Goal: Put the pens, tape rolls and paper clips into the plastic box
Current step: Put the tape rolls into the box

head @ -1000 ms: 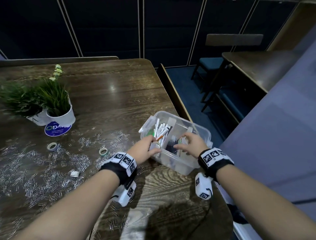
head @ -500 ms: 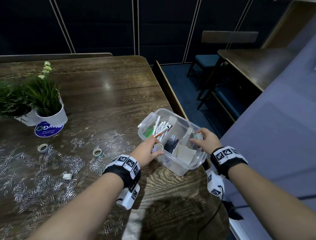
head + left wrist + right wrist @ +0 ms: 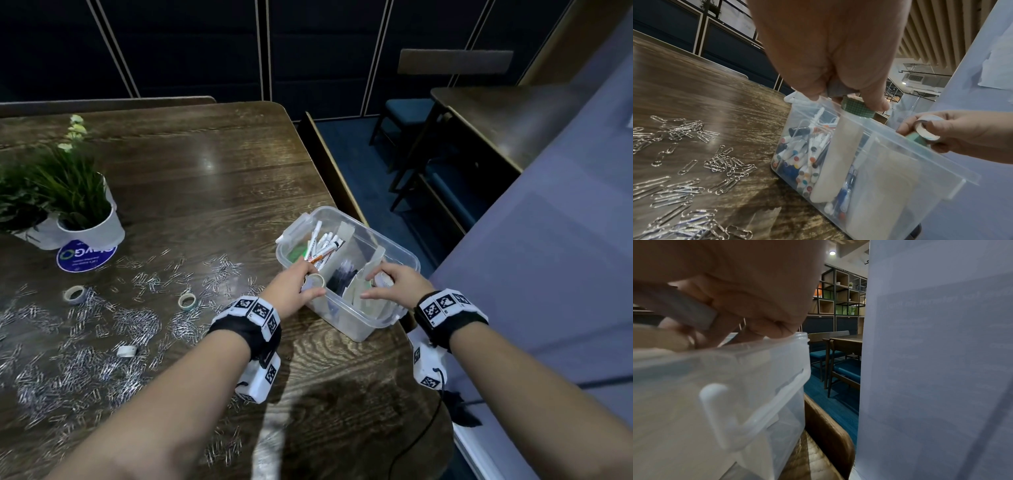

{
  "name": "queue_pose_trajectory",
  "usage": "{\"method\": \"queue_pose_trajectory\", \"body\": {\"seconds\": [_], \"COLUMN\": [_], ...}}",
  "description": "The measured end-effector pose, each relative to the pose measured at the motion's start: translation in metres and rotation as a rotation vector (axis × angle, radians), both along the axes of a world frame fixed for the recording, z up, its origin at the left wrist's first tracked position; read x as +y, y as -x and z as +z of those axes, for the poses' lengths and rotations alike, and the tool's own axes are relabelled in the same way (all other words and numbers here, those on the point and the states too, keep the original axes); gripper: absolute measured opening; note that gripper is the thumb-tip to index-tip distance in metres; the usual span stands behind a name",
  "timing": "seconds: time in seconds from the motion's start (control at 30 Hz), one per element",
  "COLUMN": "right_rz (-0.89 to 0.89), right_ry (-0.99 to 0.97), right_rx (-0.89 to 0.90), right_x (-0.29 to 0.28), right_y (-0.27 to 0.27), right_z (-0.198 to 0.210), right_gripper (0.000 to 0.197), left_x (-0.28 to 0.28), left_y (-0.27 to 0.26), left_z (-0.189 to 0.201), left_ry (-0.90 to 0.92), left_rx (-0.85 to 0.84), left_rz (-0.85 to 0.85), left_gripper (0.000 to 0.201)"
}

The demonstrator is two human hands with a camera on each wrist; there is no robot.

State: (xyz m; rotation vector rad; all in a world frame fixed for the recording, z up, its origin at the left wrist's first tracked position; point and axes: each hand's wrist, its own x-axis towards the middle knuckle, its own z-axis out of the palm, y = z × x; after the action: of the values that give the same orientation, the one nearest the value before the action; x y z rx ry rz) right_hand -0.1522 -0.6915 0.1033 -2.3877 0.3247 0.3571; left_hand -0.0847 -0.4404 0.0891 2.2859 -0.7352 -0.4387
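Observation:
The clear plastic box [image 3: 399, 262] stands at the table's right edge, split by cardboard dividers. Pens [image 3: 322, 245] fill its left compartment [image 3: 797, 155]. My left hand [image 3: 294, 287] is at the box's near rim and pinches a green checked tape roll [image 3: 858, 106] over it. Above the right compartment, my right hand [image 3: 394, 284] grips a white tape roll [image 3: 927, 129], with a pale green roll [image 3: 913, 138] just under it. Paper clips [image 3: 130, 318] lie scattered over the table to the left, with three tape rolls among them [image 3: 74, 294], [image 3: 186, 301], [image 3: 126, 350].
Two potted plants [image 3: 85, 219] and a blue round sticker [image 3: 85, 257] sit at the far left of the wooden table [image 3: 205, 171]. A grey partition [image 3: 531, 274] rises close to the box's right. Chairs and another table [image 3: 496, 113] stand beyond.
My right hand has shifted from the box's far right rim back over the right compartment, still holding its roll. The left hand has stayed at the near rim with its roll.

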Motion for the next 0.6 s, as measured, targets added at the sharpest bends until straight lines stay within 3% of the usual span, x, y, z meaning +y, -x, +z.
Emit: {"method": "queue_pose_trajectory", "body": {"seconds": [0.2, 0.37, 0.5, 0.6], "right_rz": [-0.092, -0.052, -0.094, -0.101], "right_ry": [-0.143, -0.069, -0.132, -0.122], "right_rx": [-0.136, -0.098, -0.111, -0.173], "right_x": [0.000, 0.008, 0.013, 0.015], "right_y": [0.004, 0.004, 0.004, -0.001], "right_z": [-0.005, -0.001, 0.005, 0.009], "right_gripper": [0.034, 0.038, 0.045, 0.039], "left_x": [0.000, -0.001, 0.001, 0.002], "left_y": [0.000, 0.004, 0.006, 0.008], "left_z": [0.000, 0.002, 0.002, 0.007], "left_ry": [0.000, 0.033, 0.133, 0.173], "left_rx": [0.010, 0.037, -0.039, -0.061], "left_rz": [0.002, 0.029, 0.074, 0.064], "left_gripper": [0.039, 0.040, 0.046, 0.048]}}
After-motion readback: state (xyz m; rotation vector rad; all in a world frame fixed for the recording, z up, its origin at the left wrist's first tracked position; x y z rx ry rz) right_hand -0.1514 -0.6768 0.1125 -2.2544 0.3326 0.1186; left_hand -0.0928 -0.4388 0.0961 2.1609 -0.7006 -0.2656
